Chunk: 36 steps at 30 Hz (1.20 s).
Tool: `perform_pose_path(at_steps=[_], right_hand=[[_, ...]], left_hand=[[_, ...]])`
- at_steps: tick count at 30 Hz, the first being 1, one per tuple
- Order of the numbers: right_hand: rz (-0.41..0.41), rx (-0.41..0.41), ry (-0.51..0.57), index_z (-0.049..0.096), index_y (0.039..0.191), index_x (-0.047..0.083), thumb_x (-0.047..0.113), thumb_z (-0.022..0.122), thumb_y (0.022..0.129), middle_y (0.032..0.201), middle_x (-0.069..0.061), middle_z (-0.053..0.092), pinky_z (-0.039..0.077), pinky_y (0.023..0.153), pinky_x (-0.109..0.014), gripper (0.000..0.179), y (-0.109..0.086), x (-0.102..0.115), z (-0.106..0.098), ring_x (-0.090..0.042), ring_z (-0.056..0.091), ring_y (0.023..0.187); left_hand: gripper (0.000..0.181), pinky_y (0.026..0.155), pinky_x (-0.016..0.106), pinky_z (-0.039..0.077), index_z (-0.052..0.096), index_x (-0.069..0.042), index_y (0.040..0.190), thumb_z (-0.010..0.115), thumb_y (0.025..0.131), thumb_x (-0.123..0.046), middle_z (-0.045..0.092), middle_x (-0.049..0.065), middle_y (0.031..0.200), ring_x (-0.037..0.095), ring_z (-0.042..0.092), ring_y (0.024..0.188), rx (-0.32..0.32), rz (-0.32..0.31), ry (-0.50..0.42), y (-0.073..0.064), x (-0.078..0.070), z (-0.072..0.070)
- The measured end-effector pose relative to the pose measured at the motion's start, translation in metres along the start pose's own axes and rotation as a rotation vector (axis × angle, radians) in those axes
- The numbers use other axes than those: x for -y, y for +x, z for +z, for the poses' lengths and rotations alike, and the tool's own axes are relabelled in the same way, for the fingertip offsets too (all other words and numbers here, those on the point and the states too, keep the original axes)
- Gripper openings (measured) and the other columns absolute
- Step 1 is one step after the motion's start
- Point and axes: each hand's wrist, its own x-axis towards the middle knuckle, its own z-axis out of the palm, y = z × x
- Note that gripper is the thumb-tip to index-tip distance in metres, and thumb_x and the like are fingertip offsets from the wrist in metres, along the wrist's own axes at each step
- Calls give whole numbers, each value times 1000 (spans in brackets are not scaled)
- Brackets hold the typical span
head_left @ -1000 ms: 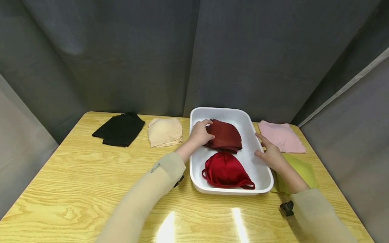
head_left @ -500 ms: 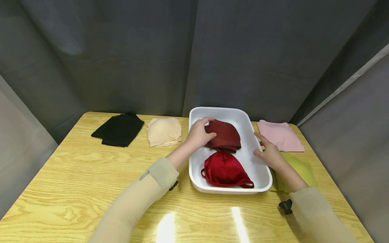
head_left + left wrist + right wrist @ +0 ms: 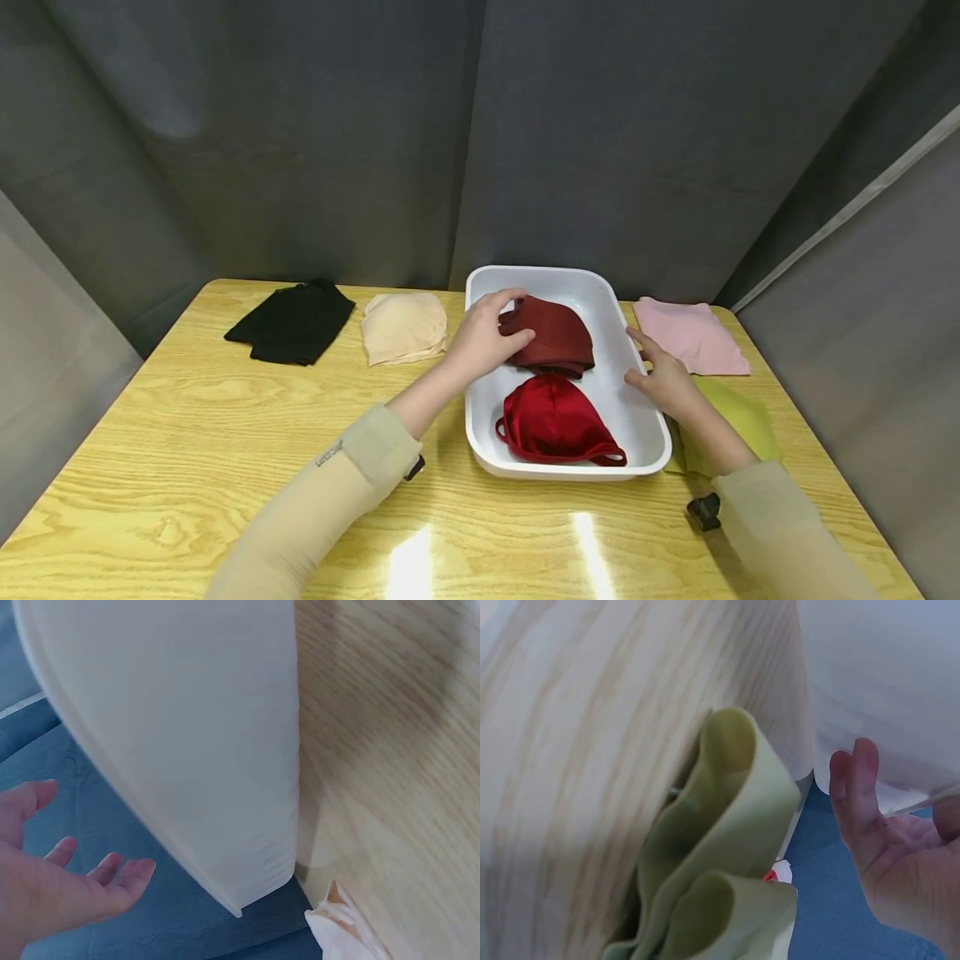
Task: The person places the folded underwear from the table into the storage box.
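A white plastic basin [image 3: 626,350] stands on the table with two folded bras in it. The maroon bra [image 3: 558,333] lies toward the back, and the shiny red bra [image 3: 558,421] lies in front of it. My left hand [image 3: 483,337] hovers over the basin's left rim beside the maroon bra. Its fingers are spread and loosely bent, with nothing between them, as the left wrist view [image 3: 64,889] shows. At the basin's right rim, my right hand [image 3: 667,379] holds the edge, thumb on the inner side and fingers [image 3: 859,784] against the outer wall.
Left of the basin lie a beige folded bra [image 3: 405,327] and a black folded garment [image 3: 294,323]. On the right are a pink folded garment [image 3: 690,333] and a yellow-green one [image 3: 738,417], partly under my right forearm. Grey curtains [image 3: 337,142] stand behind the table [image 3: 187,450].
My left hand has drawn back slightly left from the maroon bra, and its sleeve has swung down and left. The bras stay where they were; my right hand keeps its place on the rim.
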Motion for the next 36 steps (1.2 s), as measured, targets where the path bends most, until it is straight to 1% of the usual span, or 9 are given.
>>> perform_pose_path(at_steps=[4,10,17,22,25,28,31,36], right_hand=[[-12,-7,4,25,149,6,8,57,86,129,-34,48,52,82,-53,71,-1,1,0,-45,54,108],[-45,-42,0,29,146,3,6,57,84,121,-35,53,54,74,-49,69,-3,4,-1,-43,58,99],[-30,-29,9,27,148,5,8,55,85,125,-35,50,54,76,-51,69,-3,3,0,-44,57,103],[-28,-29,12,27,148,4,8,55,85,125,-35,50,54,76,-51,68,-3,4,0,-44,57,102],[-26,-30,10,27,147,4,8,55,85,124,-35,51,54,76,-50,68,-3,4,-1,-44,57,101],[-23,-29,8,27,147,4,8,55,86,125,-35,51,55,76,-51,68,-3,3,0,-45,57,102],[-25,-29,8,27,147,4,8,55,86,124,-35,51,55,75,-50,68,-3,2,0,-44,57,101],[-35,-34,7,27,147,4,8,56,85,123,-35,52,55,75,-50,68,-3,1,0,-44,57,100]], left_hand=[[52,101,36,42,53,-12,132,69,84,-22,56,6,130,20,49,120,4,12,-23,-5,-3,-8],[53,105,38,38,53,-15,132,71,83,-24,54,4,132,19,47,124,-4,31,-55,-15,-4,-18],[54,105,38,38,52,-19,133,71,83,-26,53,-1,133,15,45,126,-24,61,-28,-25,-4,-26],[57,105,40,37,51,-19,134,73,82,-26,52,-1,134,17,45,126,-40,79,-24,-33,-3,-32],[57,105,42,36,51,-18,134,73,81,-27,52,0,134,19,45,126,-55,80,-20,-38,-2,-35],[59,105,44,36,50,-20,135,73,81,-28,51,0,135,20,44,127,-66,64,-16,-42,-2,-38],[61,105,44,37,49,-21,136,73,81,-28,51,1,135,20,44,126,-82,49,-31,-46,-1,-43],[62,104,41,39,49,-19,136,74,80,-25,52,2,134,19,45,125,-129,70,-73,-51,6,-52]])
